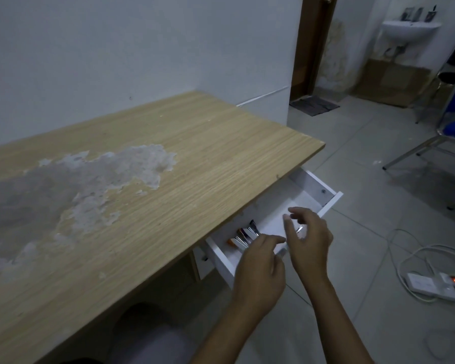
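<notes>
A white drawer (316,192) stands pulled out from under the wooden desk (195,158). Inside it lie several shiny metal utensils (246,233) and a small orange item (231,242) at the left end. My left hand (260,269) hovers over the drawer's front edge, fingers loosely bent and pointing at the utensils. Something small and metallic shows just right of its fingers, but I cannot tell whether they hold it. My right hand (309,237) is above the drawer's middle with fingers spread and relaxed, holding nothing that I can see.
The desk top has a large patch of peeled veneer (90,185). A power strip (431,283) with a lit red switch and white cables lie on the tiled floor at right. A blue chair (452,127) stands further back, a washbasin (410,30) beyond.
</notes>
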